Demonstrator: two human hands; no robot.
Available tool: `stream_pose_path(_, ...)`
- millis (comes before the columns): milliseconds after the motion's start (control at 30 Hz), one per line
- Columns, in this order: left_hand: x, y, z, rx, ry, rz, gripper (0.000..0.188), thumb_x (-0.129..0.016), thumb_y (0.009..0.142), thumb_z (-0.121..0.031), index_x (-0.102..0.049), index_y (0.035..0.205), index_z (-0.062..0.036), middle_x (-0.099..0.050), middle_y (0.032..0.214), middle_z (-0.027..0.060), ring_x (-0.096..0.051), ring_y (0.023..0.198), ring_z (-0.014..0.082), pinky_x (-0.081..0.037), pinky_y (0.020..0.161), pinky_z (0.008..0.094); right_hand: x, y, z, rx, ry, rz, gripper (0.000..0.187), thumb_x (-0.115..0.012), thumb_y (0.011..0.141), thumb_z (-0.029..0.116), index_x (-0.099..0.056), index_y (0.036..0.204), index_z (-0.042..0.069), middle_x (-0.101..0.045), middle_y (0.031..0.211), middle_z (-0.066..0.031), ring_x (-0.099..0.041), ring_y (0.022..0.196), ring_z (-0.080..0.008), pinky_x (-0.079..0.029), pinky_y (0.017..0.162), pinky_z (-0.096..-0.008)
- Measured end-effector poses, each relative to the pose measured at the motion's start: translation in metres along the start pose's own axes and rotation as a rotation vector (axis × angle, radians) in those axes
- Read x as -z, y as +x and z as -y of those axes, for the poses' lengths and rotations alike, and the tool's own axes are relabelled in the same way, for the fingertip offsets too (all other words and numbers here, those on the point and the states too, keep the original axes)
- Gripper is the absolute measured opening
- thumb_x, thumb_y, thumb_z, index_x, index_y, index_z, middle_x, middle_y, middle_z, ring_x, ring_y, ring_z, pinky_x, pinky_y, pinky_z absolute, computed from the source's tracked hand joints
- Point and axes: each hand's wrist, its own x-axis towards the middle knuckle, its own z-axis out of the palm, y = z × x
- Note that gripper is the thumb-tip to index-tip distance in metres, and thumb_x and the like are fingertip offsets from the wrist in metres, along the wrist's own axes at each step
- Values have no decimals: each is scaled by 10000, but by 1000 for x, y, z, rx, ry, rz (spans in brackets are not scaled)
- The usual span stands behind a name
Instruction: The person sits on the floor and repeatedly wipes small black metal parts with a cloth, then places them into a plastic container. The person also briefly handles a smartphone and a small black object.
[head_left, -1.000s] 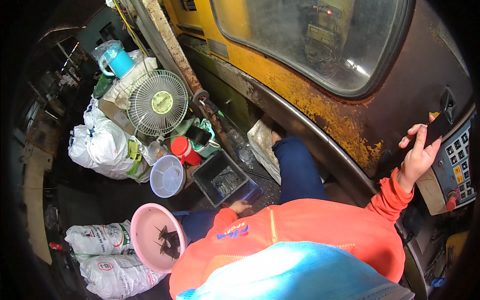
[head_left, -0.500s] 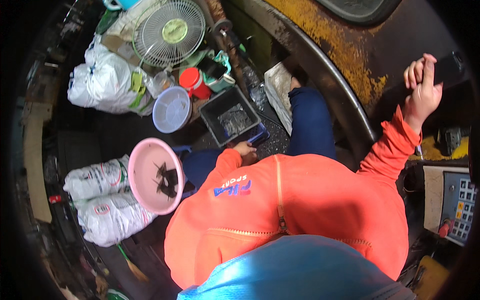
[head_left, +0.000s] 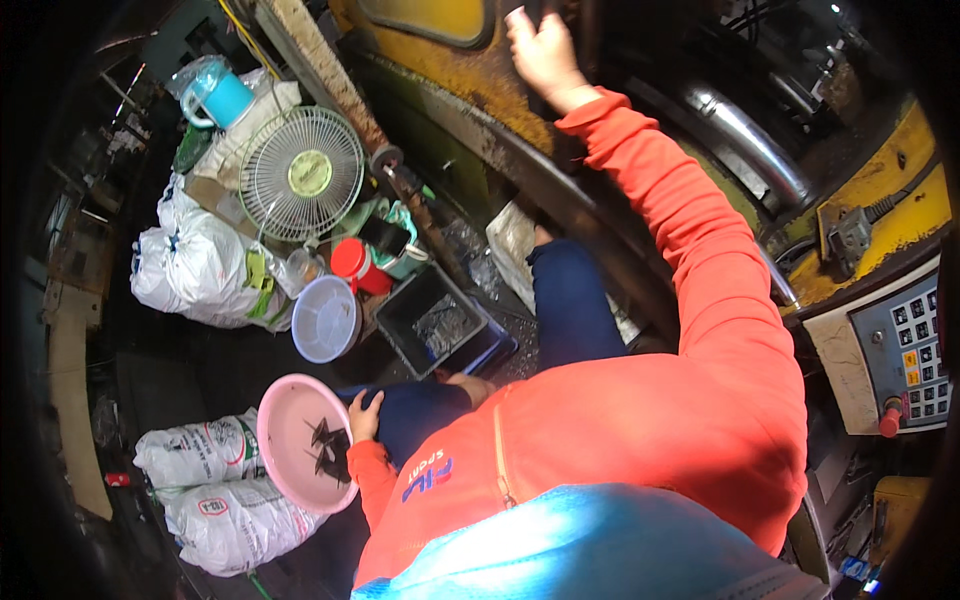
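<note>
My right arm reaches up to the far side, and my right hand (head_left: 548, 58) is at the edge of a worn yellow machine door (head_left: 515, 85) with a window. Its fingers look closed round that edge, partly hidden. My left hand (head_left: 366, 416) is beside the right rim of a pink basin (head_left: 280, 470), over my thigh, fingers apart and holding nothing. Several dark, pointed pieces (head_left: 328, 448) lie in the basin. Right of the door, the machine's inside shows, with a shiny metal cylinder (head_left: 745, 140).
A control panel (head_left: 905, 345) with a red knob (head_left: 891, 417) stands at the right. Further left are a grey bin (head_left: 400, 310), a pale blue basin (head_left: 326, 320), a red jug (head_left: 358, 266), a fan (head_left: 302, 175), a blue pitcher (head_left: 220, 98) and white sacks (head_left: 235, 520).
The door and my right hand have moved left, uncovering the machine's inside. My left hand has gone from near the grey bin to the pink basin's rim. The view has shifted.
</note>
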Motion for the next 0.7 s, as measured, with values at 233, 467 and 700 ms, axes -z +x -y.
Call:
stream_pose_path(233, -20, -10, -5, 64, 329, -201, 704, -645, 739, -520, -525, 1270, -74, -479, 1296, 236, -453, 1208, 374, -364, 1017, 416, 47, 54, 52, -52, -422, 653, 370, -575, 860, 273, -566, 1085, -20, -659, 824, -107, -635, 650, -186, -508, 618, -310)
stream_pose_path(467, -56, -51, -4, -175, 726, -467, 806, -664, 714, -532, -345, 1411, -284, -105, 1535, 71, -115, 1347, 488, -262, 1029, 602, 171, 172, 39, 460, -44, -36, 151, -560, 913, 180, -615, 961, 48, -620, 752, -47, -597, 651, -110, -494, 577, -252)
stream_pose_path(700, -72, -91, -20, 117, 786, -41, 751, -692, 698, -459, -385, 1367, -316, -9, 1525, 38, -87, 1332, 511, -246, 1022, 619, 325, 259, -86, 170, -757, -557, 346, -540, 824, 369, -662, 1040, 126, -669, 997, -145, -621, 978, -327, -476, 849, -387)
